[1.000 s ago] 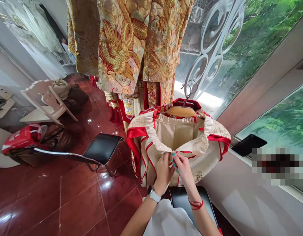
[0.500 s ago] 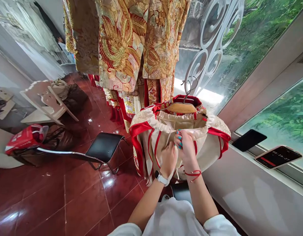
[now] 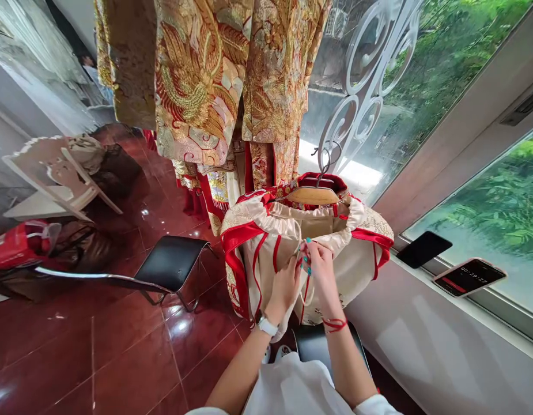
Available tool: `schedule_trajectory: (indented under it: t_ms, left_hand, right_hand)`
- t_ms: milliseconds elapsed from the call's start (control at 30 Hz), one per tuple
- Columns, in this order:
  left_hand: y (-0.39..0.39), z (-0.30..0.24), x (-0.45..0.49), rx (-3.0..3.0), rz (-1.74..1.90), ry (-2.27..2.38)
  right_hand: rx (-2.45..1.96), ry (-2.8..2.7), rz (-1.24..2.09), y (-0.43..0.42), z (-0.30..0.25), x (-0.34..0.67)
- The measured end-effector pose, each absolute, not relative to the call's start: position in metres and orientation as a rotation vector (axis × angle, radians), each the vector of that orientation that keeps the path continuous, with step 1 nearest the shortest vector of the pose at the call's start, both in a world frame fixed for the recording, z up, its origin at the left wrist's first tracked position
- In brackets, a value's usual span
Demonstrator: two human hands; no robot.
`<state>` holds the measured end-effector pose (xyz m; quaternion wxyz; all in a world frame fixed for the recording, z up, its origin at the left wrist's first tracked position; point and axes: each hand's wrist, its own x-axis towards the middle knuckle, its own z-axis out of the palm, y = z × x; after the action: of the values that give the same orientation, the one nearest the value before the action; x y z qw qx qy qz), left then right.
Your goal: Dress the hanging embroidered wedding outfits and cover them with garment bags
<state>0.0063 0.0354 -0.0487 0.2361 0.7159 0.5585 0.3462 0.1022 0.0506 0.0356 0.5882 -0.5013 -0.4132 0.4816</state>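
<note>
A cream skirt (image 3: 266,259) with red trim and a gathered waistband hangs open in front of me, a wooden hanger (image 3: 313,196) at its far side. My left hand (image 3: 284,288), with a white watch band at the wrist, is closed at the front of the waistband on a thin cream drawstring. Right beside it, my right hand (image 3: 320,262) pinches the same drawstring, its teal nails showing. A loop of the drawstring (image 3: 309,297) dangles below the hands. What lies between the fingertips is partly hidden.
Gold-embroidered garments (image 3: 197,86) hang behind the skirt. A black chair (image 3: 173,262) stands to the left, with a white chair (image 3: 54,178) and red bag (image 3: 19,245) beyond. Two phones, one dark (image 3: 424,249) and one showing a timer (image 3: 469,278), lie on the windowsill.
Both hands have shifted slightly and the fingers have moved at the drawstring; its loop now shows below them. The whole view has moved a little, with the scene sliding left.
</note>
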Motion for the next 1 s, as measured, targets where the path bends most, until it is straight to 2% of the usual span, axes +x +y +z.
schedule_trajectory:
  t_ms: [67,133,233,300,367,433,600,667,800,867,1000]
  left_hand:
    - [0.032,-0.021,-0.016,1.967,0.967,1.406]
    - [0.040,0.017,-0.046,1.921,1.164,1.414]
    - [0.081,0.076,-0.092,1.903,1.590,1.756]
    - [0.120,0.100,-0.115,2.072,1.455,1.723]
    - [0.151,0.107,-0.127,2.191,1.142,1.463]
    - [0.168,0.101,-0.130,2.189,1.054,1.301]
    - [0.166,0.081,-0.116,2.022,1.570,1.346]
    - [0.160,0.085,-0.107,1.967,1.814,1.415]
    - [0.140,0.097,-0.081,1.914,2.310,1.541]
    - [0.129,0.095,-0.068,2.000,2.356,1.521]
    - [0.122,0.071,-0.061,2.286,2.151,1.510]
  right_hand:
    - [-1.254,-1.101,0.853,0.045,0.049,0.132]
    - [-1.388,-1.136,0.441,0.050,0.069,0.163]
    - [-1.685,-1.236,0.054,0.075,0.093,0.194]
    - [-1.879,-1.417,-0.054,0.094,0.100,0.203]
    - [-1.953,-1.593,-0.114,0.108,0.100,0.210]
    - [-1.886,-1.724,-0.058,0.115,0.098,0.223]
    - [-1.499,-1.772,0.332,0.122,0.102,0.252]
    - [-1.455,-1.669,0.326,0.121,0.105,0.246]
    - [-1.448,-1.485,0.101,0.110,0.106,0.215]
    - [-1.434,-1.473,0.029,0.105,0.100,0.202]
    - [-1.424,-1.644,0.041,0.109,0.075,0.198]
